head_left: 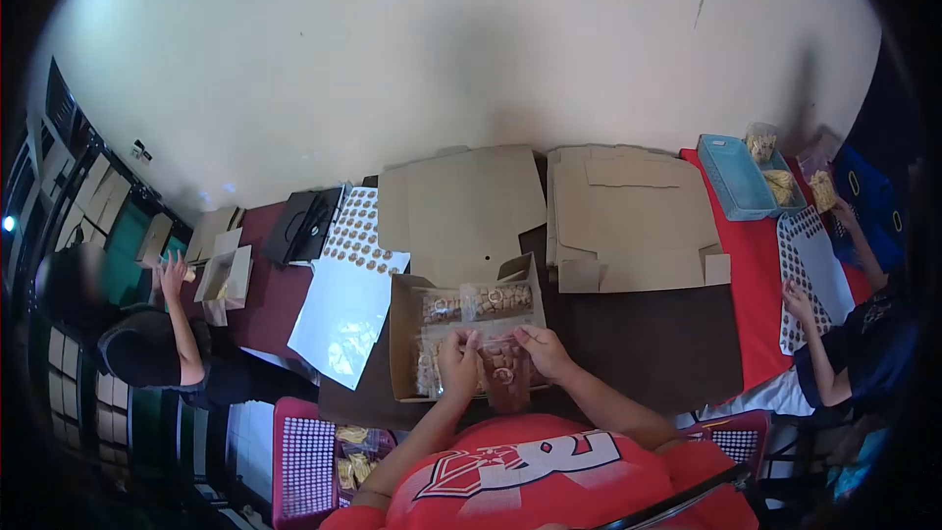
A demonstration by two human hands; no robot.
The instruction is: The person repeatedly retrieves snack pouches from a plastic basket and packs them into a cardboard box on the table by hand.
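Both hands hold a clear plastic pouch [504, 373] of light brown snacks by its top corners, over the near edge of an open cardboard box [400, 334]. My left hand [458, 361] pinches one corner, and my right hand [546, 351] pinches the other. A round sticker shows on the pouch. Inside the box lie several similar pouches [481, 302], laid flat in rows. The box's tall lid stands up behind it.
Flattened cardboard boxes [633, 216] lie right of the box; sticker sheets [343, 304] and a black bag [302, 226] lie left. Co-workers sit at both sides, one near a small box [226, 280], one near a blue basket [734, 177]. A pink basket [294, 461] stands below left.
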